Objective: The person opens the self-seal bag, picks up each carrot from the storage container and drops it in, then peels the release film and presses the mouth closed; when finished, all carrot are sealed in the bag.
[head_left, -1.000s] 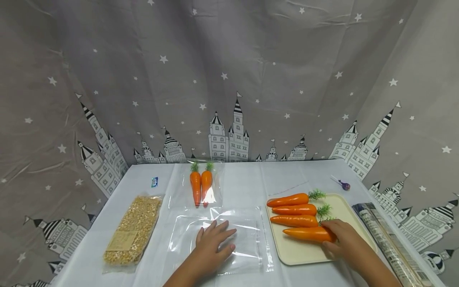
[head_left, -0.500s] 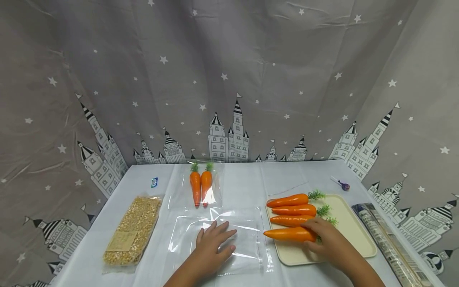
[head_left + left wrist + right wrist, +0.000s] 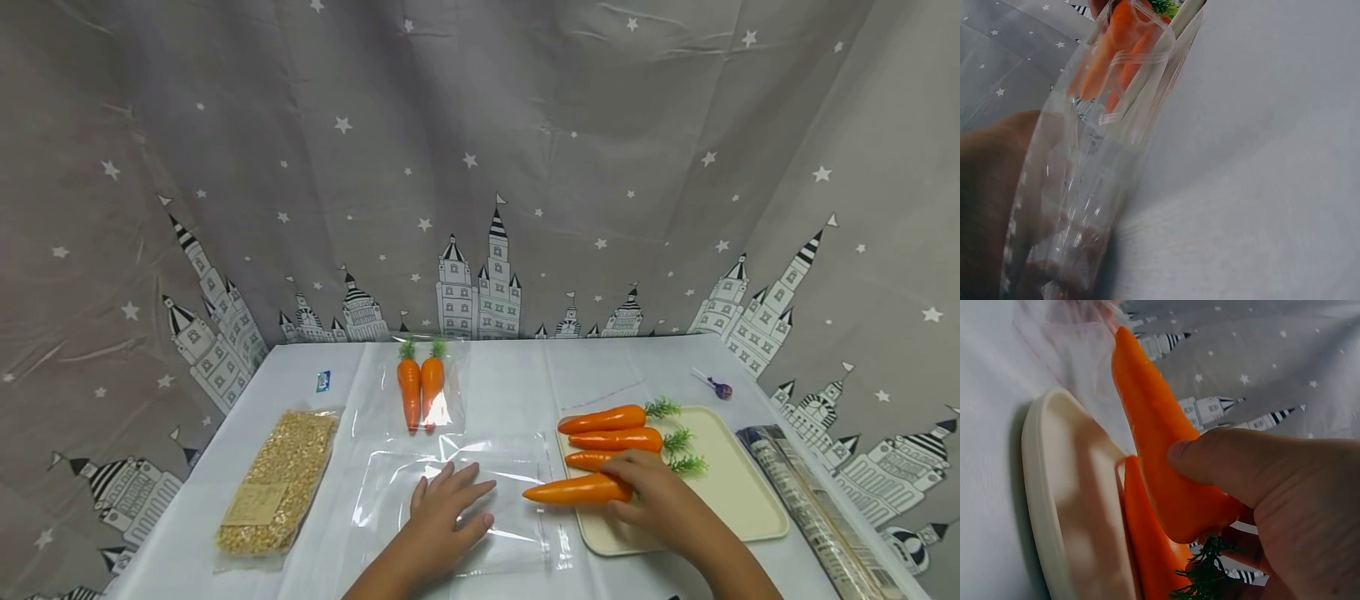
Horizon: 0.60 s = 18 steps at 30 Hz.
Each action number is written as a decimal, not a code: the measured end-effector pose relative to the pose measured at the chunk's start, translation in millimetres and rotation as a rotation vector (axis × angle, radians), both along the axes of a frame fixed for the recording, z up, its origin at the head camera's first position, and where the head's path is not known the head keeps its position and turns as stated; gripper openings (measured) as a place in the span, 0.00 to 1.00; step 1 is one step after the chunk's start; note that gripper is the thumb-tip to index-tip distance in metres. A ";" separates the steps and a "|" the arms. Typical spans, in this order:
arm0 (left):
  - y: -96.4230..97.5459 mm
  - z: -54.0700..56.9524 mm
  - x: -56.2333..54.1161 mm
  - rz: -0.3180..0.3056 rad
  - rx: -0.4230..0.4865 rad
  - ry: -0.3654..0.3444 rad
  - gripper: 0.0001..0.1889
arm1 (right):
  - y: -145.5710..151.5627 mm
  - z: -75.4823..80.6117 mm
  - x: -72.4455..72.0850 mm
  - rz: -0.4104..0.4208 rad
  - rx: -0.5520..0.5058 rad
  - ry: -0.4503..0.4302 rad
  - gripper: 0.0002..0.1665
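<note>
My right hand [image 3: 652, 500] pinches an orange carrot [image 3: 570, 490] near its green-leafed end. The carrot's tip points left past the rim of a cream tray [image 3: 738, 483], over the right edge of a clear plastic bag [image 3: 517, 479]. In the right wrist view, the thumb presses the side of the carrot [image 3: 1154, 431], clear of another carrot in the tray. My left hand [image 3: 446, 521] lies at the flat bag with fingers spread. The left wrist view shows that hand partly through the film [image 3: 1085, 169]. Three more carrots [image 3: 606, 418] lie in the tray.
A second clear bag [image 3: 375, 408] with two carrots [image 3: 408, 387] lies behind. At left are a pack of yellow grains [image 3: 281, 471] and a small blue packet [image 3: 323, 381]. A lollipop [image 3: 722, 389] and a long clear-wrapped roll [image 3: 817, 508] lie at right.
My right hand has moved left with the carrot, from over the tray to where its tip extends over the bag's edge. The left hand has stayed put.
</note>
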<state>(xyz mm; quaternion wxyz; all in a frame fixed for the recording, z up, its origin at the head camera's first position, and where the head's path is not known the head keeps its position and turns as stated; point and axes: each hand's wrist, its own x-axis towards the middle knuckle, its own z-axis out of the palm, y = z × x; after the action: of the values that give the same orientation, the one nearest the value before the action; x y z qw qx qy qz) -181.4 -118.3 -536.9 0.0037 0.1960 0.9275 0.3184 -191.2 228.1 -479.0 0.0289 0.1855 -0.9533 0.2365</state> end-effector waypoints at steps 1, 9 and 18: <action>-0.1 0.3 0.0 -0.001 -0.001 -0.002 0.24 | -2.7 -0.3 -0.8 0.003 0.005 -0.009 0.26; -0.4 0.7 -0.8 -0.001 -0.024 -0.013 0.24 | -20.8 -0.1 -4.9 0.057 0.033 -0.026 0.27; 0.0 1.4 0.3 -0.011 -0.016 -0.010 0.25 | -32.9 -1.1 -7.6 0.121 0.061 -0.024 0.27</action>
<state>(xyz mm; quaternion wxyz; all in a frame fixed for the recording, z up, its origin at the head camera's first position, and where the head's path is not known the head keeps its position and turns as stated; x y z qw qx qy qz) -181.1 -118.3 -535.5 0.0117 0.1994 0.9289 0.3119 -198.8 195.1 -480.1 -0.0025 0.2406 -0.9475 0.2108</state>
